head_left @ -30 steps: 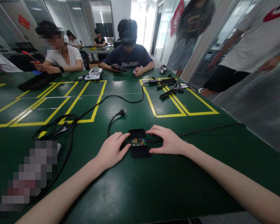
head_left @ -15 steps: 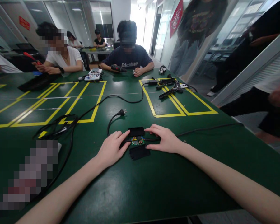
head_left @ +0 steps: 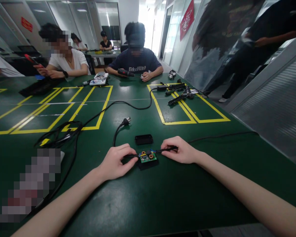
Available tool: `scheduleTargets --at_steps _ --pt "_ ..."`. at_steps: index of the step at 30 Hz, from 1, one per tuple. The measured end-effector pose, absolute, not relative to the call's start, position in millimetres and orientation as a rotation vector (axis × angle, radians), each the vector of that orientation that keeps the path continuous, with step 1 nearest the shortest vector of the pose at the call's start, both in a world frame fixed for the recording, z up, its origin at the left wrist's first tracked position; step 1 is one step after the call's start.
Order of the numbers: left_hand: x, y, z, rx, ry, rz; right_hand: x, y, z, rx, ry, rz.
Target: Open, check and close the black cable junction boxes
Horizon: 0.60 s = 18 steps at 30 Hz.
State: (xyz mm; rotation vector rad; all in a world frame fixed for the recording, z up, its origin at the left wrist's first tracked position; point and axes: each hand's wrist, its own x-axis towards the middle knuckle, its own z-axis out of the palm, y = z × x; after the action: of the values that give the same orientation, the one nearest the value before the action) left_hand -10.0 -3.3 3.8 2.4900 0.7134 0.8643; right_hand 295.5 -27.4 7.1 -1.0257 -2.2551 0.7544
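Between my hands is a small green circuit board (head_left: 148, 157) with copper coils and a black cable at each end. My left hand (head_left: 117, 162) pinches the left cable close to the board. On the other side my right hand (head_left: 179, 149) is closed on the right cable (head_left: 168, 149). Under the board lies a black plastic case half (head_left: 148, 166), partly covered by it. The other black case half (head_left: 144, 139) lies open side up just beyond the board. A black power plug (head_left: 126, 121) on a bent cable stands beyond my left hand.
A coiled black cable (head_left: 59, 133) lies at left, near a blurred-out long object (head_left: 31, 186). Yellow tape rectangles (head_left: 180, 122) mark the green table. Black cables and parts (head_left: 180, 92) lie at back right. A co-worker (head_left: 135, 61) sits opposite holding a power drill (head_left: 125, 72).
My hands have closed on the two cables. The board has come nearer and now sits over the near case half. The plug has tilted and shifted left. People on the right have moved.
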Motion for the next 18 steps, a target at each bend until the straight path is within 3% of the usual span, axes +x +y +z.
scheduleTargets --at_steps 7,18 --pt "-11.6 -2.8 5.2 2.501 0.683 0.729 292.0 -28.1 4.8 -0.992 -2.322 0.737" --pt "-10.3 1.3 -2.0 2.51 0.974 0.821 290.5 -24.2 -3.4 -1.092 -2.346 0.498"
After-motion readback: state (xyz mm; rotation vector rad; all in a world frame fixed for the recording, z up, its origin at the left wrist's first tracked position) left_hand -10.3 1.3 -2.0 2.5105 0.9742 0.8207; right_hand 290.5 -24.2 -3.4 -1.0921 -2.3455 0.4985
